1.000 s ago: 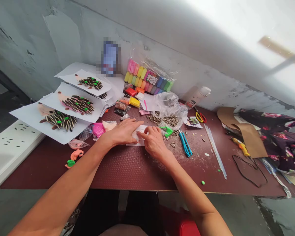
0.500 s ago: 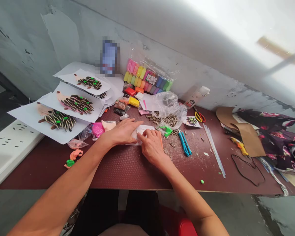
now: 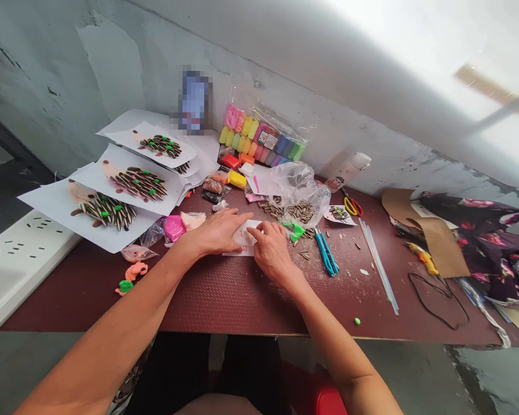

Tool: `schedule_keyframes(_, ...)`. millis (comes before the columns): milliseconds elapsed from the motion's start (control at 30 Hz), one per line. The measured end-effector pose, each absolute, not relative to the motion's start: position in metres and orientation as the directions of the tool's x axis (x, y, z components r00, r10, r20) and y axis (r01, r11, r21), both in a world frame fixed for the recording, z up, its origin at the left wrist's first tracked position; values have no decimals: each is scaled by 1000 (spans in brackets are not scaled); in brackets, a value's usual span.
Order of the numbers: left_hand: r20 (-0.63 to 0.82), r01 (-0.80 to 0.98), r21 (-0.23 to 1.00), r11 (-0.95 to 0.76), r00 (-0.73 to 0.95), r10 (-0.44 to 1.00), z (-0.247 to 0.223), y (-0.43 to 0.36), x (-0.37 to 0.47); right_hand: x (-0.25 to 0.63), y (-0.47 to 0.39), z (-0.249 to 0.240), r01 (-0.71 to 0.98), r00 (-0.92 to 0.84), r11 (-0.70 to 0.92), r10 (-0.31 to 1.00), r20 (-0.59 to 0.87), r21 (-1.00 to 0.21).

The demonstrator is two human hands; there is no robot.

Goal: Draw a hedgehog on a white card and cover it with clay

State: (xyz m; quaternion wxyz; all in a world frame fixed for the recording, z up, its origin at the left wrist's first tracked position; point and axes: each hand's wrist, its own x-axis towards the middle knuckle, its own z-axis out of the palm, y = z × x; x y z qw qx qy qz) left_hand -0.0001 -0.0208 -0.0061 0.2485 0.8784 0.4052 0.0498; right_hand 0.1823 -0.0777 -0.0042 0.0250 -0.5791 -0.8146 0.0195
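A small white sheet of paper point(image 3: 245, 235) lies on the table between my hands, with faint pale marks on it. My left hand point(image 3: 218, 231) rests open on the sheet's left side, fingers stretched out flat. My right hand point(image 3: 273, 246) is over the right side, its index fingertip on the paper and the other fingers curled in. Whatever those fingers may hold is hidden. Left of my left hand are pink clay point(image 3: 173, 228) and pale clay in a bag point(image 3: 192, 220). Beyond my right hand lie a green clay lump point(image 3: 294, 231) and sunflower seeds point(image 3: 300, 211).
Sheets with seed hedgehogs point(image 3: 134, 181) are stacked at the left, near a white power strip point(image 3: 30, 253). A blue utility knife point(image 3: 326, 253), scissors point(image 3: 353, 205) and clear sticks point(image 3: 379, 268) lie right. Packed coloured clay point(image 3: 263, 138) leans on the wall; a white bottle point(image 3: 348, 172) stands nearby.
My right hand has shifted slightly right and its index finger has drawn back a little across the paper. The orange edge beside it is now hidden. My left hand stays in place.
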Motion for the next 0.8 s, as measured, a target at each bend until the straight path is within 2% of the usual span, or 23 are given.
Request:
schedule_keyframes(167, -136, 699, 483, -527, 655, 743, -6, -21, 1, 184, -77, -4, 960, -279, 279, 960, -12, 13)
schedule_keyframes(267, -143, 703, 482, -523, 652, 745, -4, -21, 1, 185, -78, -6, 962, -273, 274, 962, -21, 16)
schedule_keyframes(567, -145, 706, 475, -525, 651, 745, -3, -22, 2, 185, -71, -9, 951, -275, 267, 961, -33, -156)
schedule_keyframes(800, -158, 726, 457, -514, 635, 756, 3, -25, 4, 185, -69, -9, 924, -319, 304, 947, -30, -231)
